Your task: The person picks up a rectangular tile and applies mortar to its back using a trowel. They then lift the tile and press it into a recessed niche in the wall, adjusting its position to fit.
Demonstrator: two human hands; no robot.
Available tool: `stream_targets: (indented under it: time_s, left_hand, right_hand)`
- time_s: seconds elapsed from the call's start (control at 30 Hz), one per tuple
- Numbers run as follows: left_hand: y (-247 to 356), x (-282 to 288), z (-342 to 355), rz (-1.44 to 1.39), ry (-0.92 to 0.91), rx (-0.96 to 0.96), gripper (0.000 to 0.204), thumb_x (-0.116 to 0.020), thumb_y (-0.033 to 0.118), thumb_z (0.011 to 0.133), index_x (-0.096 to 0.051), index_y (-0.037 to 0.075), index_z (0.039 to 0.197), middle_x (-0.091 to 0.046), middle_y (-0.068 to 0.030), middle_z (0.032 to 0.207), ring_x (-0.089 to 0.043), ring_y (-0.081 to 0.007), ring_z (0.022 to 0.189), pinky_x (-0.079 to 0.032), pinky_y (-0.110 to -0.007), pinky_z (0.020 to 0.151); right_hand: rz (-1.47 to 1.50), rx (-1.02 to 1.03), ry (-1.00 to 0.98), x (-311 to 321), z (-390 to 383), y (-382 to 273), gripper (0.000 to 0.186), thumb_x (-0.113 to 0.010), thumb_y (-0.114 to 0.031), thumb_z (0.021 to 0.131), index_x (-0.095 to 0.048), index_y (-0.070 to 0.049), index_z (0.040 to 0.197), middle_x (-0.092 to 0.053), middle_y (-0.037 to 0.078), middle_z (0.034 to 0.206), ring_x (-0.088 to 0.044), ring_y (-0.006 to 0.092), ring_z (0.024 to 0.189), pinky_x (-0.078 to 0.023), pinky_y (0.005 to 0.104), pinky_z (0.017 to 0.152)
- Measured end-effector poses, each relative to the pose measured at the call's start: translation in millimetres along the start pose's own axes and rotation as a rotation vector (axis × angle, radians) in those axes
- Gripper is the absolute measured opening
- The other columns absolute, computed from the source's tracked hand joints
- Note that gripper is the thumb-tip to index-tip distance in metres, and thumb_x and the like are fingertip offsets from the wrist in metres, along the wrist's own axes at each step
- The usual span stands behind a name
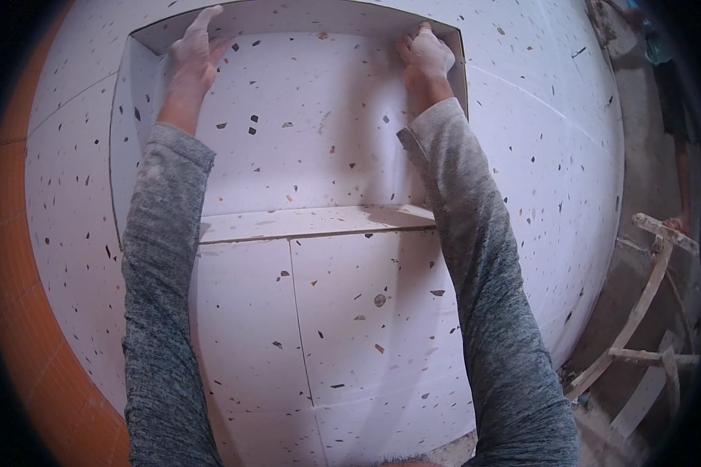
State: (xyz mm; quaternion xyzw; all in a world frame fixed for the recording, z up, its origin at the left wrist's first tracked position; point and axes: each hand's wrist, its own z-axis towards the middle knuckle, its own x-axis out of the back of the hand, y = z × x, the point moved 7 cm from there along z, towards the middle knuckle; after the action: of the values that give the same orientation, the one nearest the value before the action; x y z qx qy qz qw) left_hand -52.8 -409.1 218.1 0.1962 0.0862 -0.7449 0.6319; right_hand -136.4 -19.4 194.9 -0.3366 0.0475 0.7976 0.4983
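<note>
Both my arms, in grey sleeves, reach up into a rectangular wall niche (304,156) lined with white speckled terrazzo tile. My left hand (195,54), dusty and with fingers apart, is at the niche's upper left, touching the top tile strip (311,17). At the upper right corner, my right hand (430,58) is against the same strip, its fingers partly hidden and apart. No tool shows in either hand. The bottom ledge tile (311,223) of the niche runs between my forearms.
Speckled wall tiles (374,327) with thin joints surround the niche. An orange ribbed surface (15,257) borders them on the left. To the right stands a rough wooden frame (639,303) on a grey floor, with another person's hand (678,225) at its top.
</note>
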Motion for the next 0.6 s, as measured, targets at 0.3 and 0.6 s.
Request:
stream_targets:
  time_s: [0.3, 0.6]
  left_hand:
    - [4.3, -4.7, -4.4, 0.041, -0.01, -0.008, 0.071, -0.083, 0.013, 0.085, -0.043, -0.008, 0.141, -0.039, -0.0203, 0.144, -0.053, -0.041, 0.126, -0.058, -0.048, 0.105]
    - [6.8, -7.8, -16.5, 0.036, 0.132, 0.013, 0.069, -0.087, 0.017, 0.08, -0.054, -0.007, 0.135, -0.051, -0.0188, 0.135, -0.056, -0.0381, 0.121, -0.06, -0.048, 0.098]
  right_hand:
    - [0.105, 0.004, 0.018, -12.9, -0.6, 18.4, 0.05, -0.05, -0.034, 0.109, -0.041, 0.001, 0.144, -0.057, 0.014, 0.13, -0.061, 0.0273, 0.113, -0.059, 0.045, 0.093]
    - [0.134, -0.012, -0.017, -12.9, -13.2, 3.1, 0.045, -0.052, -0.032, 0.109, -0.044, -0.001, 0.14, -0.052, 0.014, 0.13, -0.058, 0.0284, 0.114, -0.058, 0.048, 0.097]
